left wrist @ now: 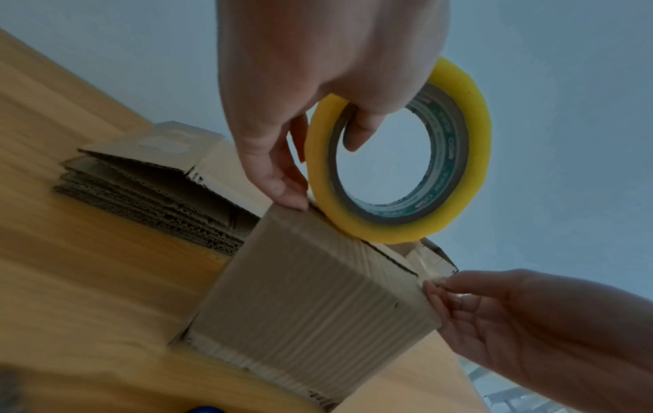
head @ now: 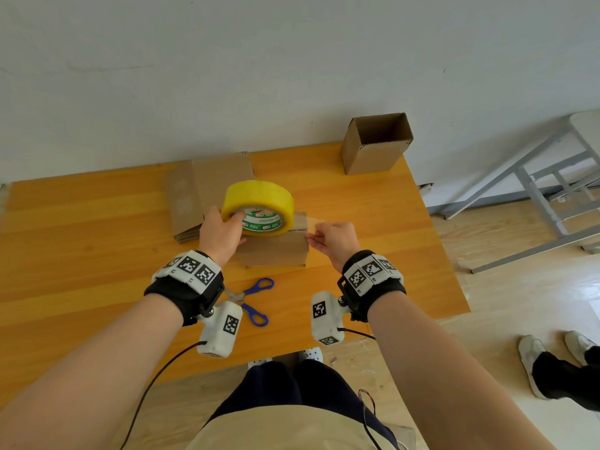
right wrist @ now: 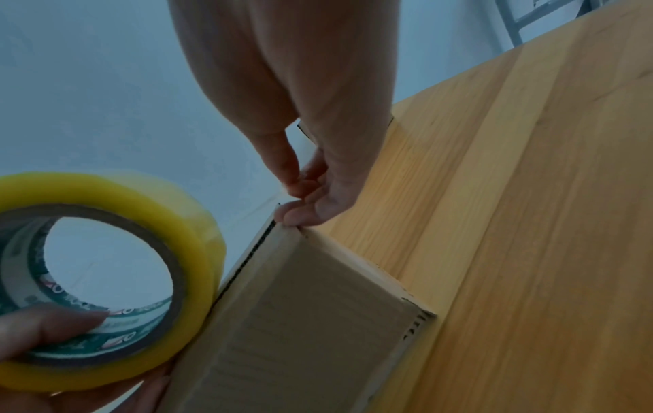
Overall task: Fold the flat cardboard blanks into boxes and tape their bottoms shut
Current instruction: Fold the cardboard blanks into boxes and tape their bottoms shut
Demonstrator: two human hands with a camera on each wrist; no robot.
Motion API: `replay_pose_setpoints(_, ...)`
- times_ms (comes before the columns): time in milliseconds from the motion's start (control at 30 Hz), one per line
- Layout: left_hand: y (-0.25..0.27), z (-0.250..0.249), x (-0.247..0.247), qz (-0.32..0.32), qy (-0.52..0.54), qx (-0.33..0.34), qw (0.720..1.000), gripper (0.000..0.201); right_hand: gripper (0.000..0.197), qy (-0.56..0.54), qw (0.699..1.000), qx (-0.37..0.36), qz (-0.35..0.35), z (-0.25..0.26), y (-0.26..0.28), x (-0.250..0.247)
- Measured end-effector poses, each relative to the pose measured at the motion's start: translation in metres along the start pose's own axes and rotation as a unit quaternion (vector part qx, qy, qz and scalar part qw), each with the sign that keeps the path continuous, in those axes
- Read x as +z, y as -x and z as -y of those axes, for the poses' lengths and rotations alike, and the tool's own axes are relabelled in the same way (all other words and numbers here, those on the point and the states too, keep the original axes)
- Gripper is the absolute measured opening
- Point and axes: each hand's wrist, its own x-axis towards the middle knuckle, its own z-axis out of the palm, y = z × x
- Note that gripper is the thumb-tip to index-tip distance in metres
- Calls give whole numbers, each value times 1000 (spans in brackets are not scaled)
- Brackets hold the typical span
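Note:
A folded cardboard box (head: 276,250) (left wrist: 310,293) (right wrist: 304,321) stands mid-table with its closed flaps up. My left hand (head: 224,232) (left wrist: 318,92) grips a yellow tape roll (head: 259,206) (left wrist: 402,156) (right wrist: 106,279), thumb inside the core, and holds it on the box's top. My right hand (head: 328,238) (right wrist: 304,201) (left wrist: 494,313) pinches the clear pulled-out tape end (head: 313,222) at the box's right top edge. A stack of flat cardboard blanks (head: 207,193) (left wrist: 152,181) lies behind on the left.
Blue-handled scissors (head: 253,300) lie on the orange table (head: 81,254) in front of the box. A finished open box (head: 376,142) stands at the back right corner. A grey metal frame (head: 535,190) and another person's feet (head: 552,362) are to the right.

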Motion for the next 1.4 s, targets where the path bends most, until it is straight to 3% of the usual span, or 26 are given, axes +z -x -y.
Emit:
replay_pose_setpoints(500,-3,6,-5,28,-36,50,998,23,26,47,999,13,-13,-14,-8,1)
replay_pose_setpoints(667,-4,6,-6,43,-44,56,997,24,33,178,984,-2,1,-20,-11,9)
replay_pose_setpoints(767,-4,5,-8,52,-46,56,996,24,24,239,971,6,25,-22,-11,15)
replay_pose_setpoints(1100,-5,7,-8,59,-60,59,995,27,31,228,971,63,-17,-25,-18,15)
replay_pose_setpoints(1167,-5,7,-7,63,-60,58,994,31,24,259,965,25,-18,-27,-16,11)
replay_pose_setpoints(1233,-4,7,-7,67,-60,58,994,31,20,278,958,-60,-35,-27,-13,8)
replay_pose_setpoints(1333,-3,6,-6,73,-62,66,993,24,46,237,953,-184,-35,-26,-2,4)
replay_pose_setpoints(1400,-2,6,-5,74,-68,71,992,16,60,238,951,-198,18,-24,4,2)
